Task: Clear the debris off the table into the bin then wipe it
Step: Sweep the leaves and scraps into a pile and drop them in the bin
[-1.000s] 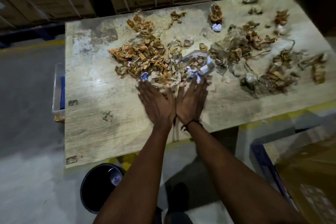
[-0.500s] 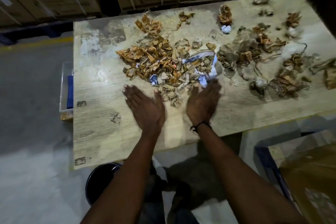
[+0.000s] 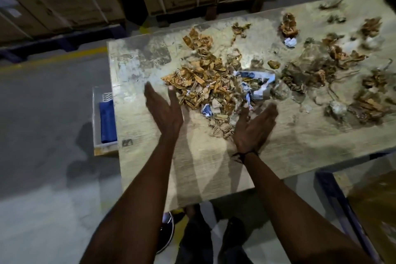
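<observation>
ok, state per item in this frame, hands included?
left hand: open, fingers straight, at the left edge of the pile
right hand: open, fingers spread, at the pile's near edge
debris pile: heaped, still on the table
scattered debris: spread across the right side
table: not cleared
bin: on the floor, mostly hidden

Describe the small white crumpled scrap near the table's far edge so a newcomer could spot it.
Start at the table and go to its far edge, right of the big brown debris pile. Below a reddish-brown crumpled wad lies the white crumpled scrap. It is the one white piece among brown ones.
</observation>
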A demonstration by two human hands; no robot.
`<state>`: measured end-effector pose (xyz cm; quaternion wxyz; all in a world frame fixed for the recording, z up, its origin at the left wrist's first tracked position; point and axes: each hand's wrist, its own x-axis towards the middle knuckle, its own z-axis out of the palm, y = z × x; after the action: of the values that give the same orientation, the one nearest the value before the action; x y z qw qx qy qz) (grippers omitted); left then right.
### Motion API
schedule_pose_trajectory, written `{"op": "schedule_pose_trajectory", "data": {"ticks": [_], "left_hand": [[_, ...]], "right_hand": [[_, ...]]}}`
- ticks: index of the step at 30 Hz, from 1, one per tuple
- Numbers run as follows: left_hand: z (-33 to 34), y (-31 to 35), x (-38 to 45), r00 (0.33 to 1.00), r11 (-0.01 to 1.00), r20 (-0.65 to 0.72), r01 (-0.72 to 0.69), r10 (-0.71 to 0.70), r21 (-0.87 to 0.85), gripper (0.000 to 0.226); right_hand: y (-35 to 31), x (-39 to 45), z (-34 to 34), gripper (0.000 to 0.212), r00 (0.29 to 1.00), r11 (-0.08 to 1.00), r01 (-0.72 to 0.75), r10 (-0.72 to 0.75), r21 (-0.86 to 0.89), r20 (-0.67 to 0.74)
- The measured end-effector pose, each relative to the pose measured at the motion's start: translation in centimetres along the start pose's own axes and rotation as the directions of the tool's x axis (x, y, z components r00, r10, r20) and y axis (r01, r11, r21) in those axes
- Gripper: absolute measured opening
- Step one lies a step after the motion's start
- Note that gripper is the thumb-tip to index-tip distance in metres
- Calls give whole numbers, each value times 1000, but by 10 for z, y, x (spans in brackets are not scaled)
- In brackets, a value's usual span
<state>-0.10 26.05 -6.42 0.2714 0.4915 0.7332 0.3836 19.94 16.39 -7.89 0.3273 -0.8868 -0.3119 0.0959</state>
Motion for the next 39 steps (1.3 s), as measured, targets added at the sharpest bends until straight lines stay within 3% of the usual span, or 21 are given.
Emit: {"op": "schedule_pose_trajectory", "data": {"ticks": [4, 8, 12, 16, 19, 21, 24, 26, 31, 33, 36, 39], "left_hand": [[35, 21, 21, 945, 967, 248, -239, 212, 84, 69], [58, 43, -23, 858, 905, 396, -405, 328, 129, 70], [36, 42, -7, 881, 923, 338, -377, 331, 79, 69], [4, 12, 61, 950, 921, 210, -284, 232, 267, 77], [10, 8, 78, 969, 901, 218, -197, 119, 385, 85], [25, 20, 58, 951, 881, 272, -252, 149, 400, 86], [41, 39, 15, 847, 864, 462, -420, 264, 277, 81], [41, 44, 7, 801, 871, 514, -453, 306, 189, 79], [34, 50, 89, 940, 965, 305, -210, 155, 158, 82], [40, 56, 137, 952, 975, 280, -170, 124, 144, 88], [63, 67, 175, 923, 976, 352, -196, 152, 92, 92], [76, 84, 141, 813, 944, 508, -330, 285, -2, 74]], "right_hand": [[-2, 1, 9, 87, 998, 998, 18, -21, -54, -53], [-5, -4, 3, 77, 995, 998, 70, -69, 8, -68], [-16, -4, -5, 79, 999, 1000, 21, -21, -3, -33], [-15, -3, 1, 79, 998, 995, 12, -17, -97, -58], [-12, -3, 6, 80, 999, 990, 0, -7, -138, -47], [-13, -2, 5, 79, 999, 989, -6, 0, -149, -41], [-15, -1, 4, 80, 1000, 987, -6, 2, -158, -24], [-14, -1, 3, 81, 1000, 985, -8, 6, -173, -13], [-10, -2, 5, 82, 1000, 981, 6, -9, -193, -17], [-8, -1, 7, 82, 1000, 982, 5, -9, -191, -20], [-8, 0, 7, 80, 1000, 979, 0, -2, -204, -10], [-11, 1, 5, 79, 1000, 976, 1, -2, -216, -3]]}}
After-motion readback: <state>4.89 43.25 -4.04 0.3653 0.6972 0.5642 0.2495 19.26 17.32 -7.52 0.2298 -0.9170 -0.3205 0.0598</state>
